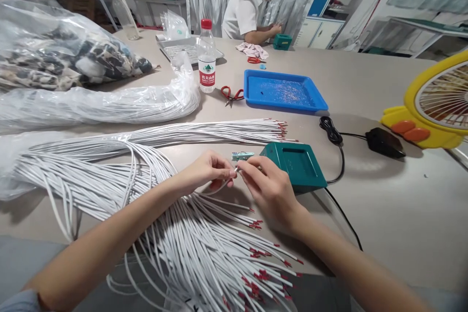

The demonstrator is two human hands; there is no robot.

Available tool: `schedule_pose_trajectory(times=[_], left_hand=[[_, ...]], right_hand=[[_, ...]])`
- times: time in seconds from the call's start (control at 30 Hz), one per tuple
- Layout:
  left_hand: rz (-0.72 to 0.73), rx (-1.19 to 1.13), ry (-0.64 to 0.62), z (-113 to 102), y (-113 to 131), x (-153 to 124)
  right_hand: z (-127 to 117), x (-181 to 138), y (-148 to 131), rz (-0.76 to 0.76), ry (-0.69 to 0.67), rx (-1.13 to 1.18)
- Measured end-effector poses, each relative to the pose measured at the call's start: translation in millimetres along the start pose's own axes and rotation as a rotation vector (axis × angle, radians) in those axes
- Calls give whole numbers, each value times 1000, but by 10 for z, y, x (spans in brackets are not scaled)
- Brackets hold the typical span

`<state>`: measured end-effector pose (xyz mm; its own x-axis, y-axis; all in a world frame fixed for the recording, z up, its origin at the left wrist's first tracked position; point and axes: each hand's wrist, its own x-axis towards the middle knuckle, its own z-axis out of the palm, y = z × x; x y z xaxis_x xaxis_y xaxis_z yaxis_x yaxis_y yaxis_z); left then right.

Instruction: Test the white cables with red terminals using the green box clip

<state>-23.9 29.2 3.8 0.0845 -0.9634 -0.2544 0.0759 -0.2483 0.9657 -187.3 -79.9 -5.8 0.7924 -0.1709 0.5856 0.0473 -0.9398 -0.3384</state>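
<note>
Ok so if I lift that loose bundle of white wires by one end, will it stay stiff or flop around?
Probably floppy: the white wires curve and droop off the table edge. They would likely splay, since the red-tipped ends fan out unbound. A single wire seems light, as the left hand and right hand pinch one with fingertips alone.

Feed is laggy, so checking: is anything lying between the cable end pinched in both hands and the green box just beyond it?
Nothing visible blocks it. The left hand and right hand pinch one white cable end just short of the green box. A small clip-like piece sits at the box's near left corner; only bare table lies between.
</note>
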Motion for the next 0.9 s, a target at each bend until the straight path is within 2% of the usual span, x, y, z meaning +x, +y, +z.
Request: schedule_pose_trajectory(times=[0.3,0.43,0.53,0.63,0.7,0.8,0.87,0.9], left_hand=[[-46,-36,-68,-17,-19,5],[-8,-13,-76,23,-1,1],[99,150,-43,87,-28,5],[451,562,131,96,-117,1],[727,862,224,56,-173,-16],[1039,1161,286,-14,-197,-53],[1168,1248,348,-27,-178,-65],[1194,1247,385,-24,-168,-61]], right_hand=[[8,5,26,-76,-46,-170],[5,5,46,-95,-44,-181],[10,-12,31,-70,-35,-100],[3,-10,-39,95,16,151],[-17,12,-101,315,-7,458],[-50,58,-167,710,-220,1072],[-65,79,-182,906,-403,1423],[-72,84,-185,966,-466,1527]])
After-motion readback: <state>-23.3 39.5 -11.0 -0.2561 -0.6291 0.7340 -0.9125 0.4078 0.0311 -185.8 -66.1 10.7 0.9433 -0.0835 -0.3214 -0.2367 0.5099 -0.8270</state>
